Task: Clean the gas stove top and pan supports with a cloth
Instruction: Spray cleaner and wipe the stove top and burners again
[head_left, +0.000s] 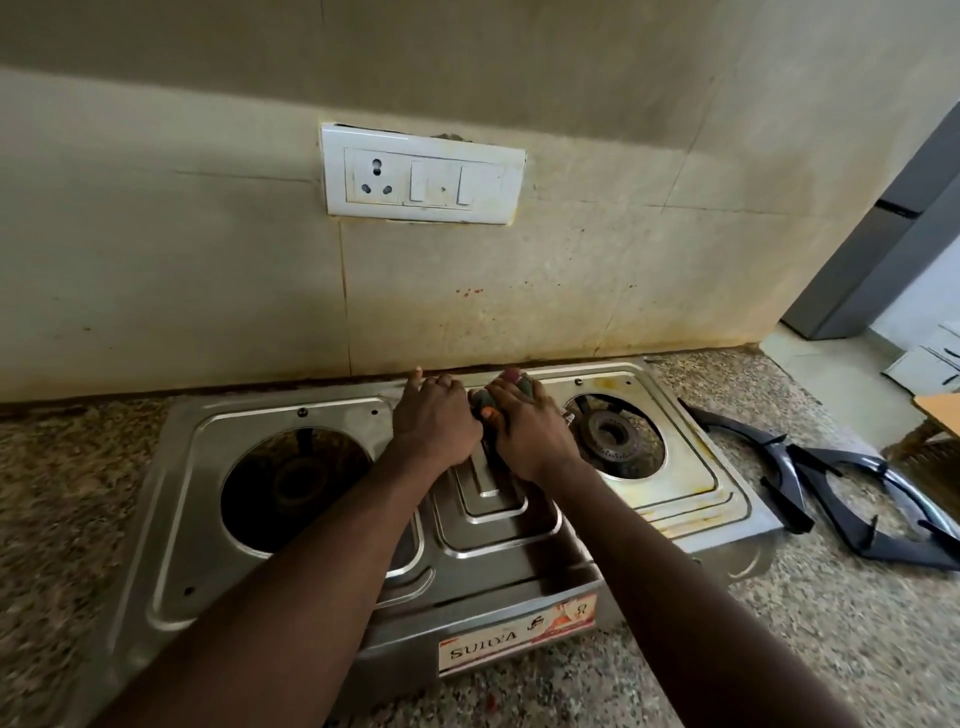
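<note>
Granite counter (779, 623) bears the stove (493, 530). At its rear middle, the right hand (524, 426) grips a bunched cloth (480, 400). The left hand (434, 421) has bent fingers, perhaps holding nothing. Supports (893, 553) lie right of the stove.

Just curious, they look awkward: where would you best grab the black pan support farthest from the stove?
Probably by the near bar of that pan support, pinched from above on the front side: it lies flat and bare on the counter, while its left corner meets the other support and its prongs point inward.
</note>
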